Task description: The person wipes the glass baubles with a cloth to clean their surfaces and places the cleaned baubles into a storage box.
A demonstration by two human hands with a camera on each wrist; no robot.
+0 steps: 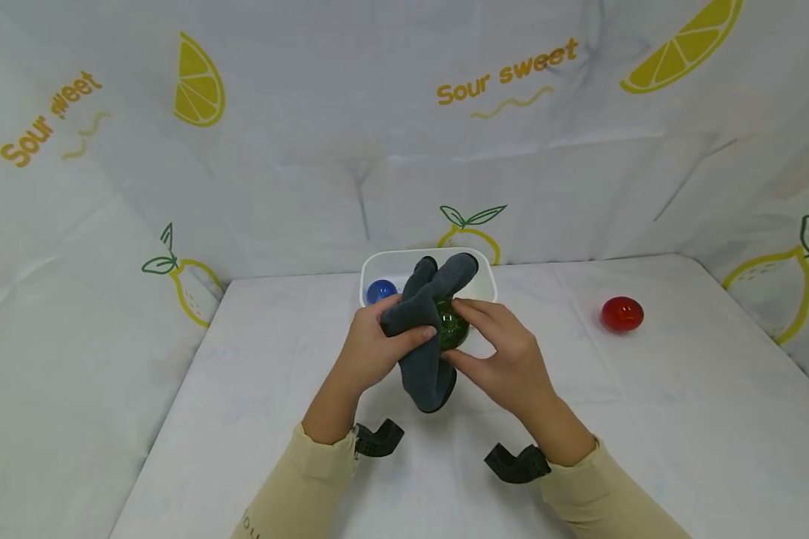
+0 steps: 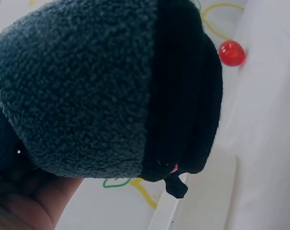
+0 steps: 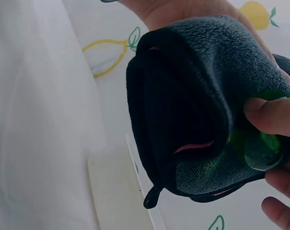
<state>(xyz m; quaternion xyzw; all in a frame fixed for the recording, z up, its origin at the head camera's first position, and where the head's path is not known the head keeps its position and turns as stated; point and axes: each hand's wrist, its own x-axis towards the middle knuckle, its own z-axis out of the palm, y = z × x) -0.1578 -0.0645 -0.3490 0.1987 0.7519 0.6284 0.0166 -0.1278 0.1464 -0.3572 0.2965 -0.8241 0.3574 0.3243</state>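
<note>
Cloth (image 1: pixel 421 374) is gripped by the left hand (image 1: pixel 371 344), and now the green ball (image 1: pixel 454 329) is pinched against it by the right hand (image 1: pixel 505 352), just before the white tray (image 1: pixel 490 284)! The blue ball (image 1: pixel 381 291) is held in there, apparently dealt with; green seems half wiped; the red ball (image 1: pixel 622 314) is left untouched, well apart on the table (image 1: pixel 243 419).

A dark grey-blue fleecy cloth (image 1: pixel 414 311), edged in black (a small black loop (image 3: pixel 152 197) hangs from its rim), is held up, bunched into thick folded lobes. Against its folds sits a glossy, see-through green ball (image 1: pixel 452 329), partly hidden by the fabric.
</note>
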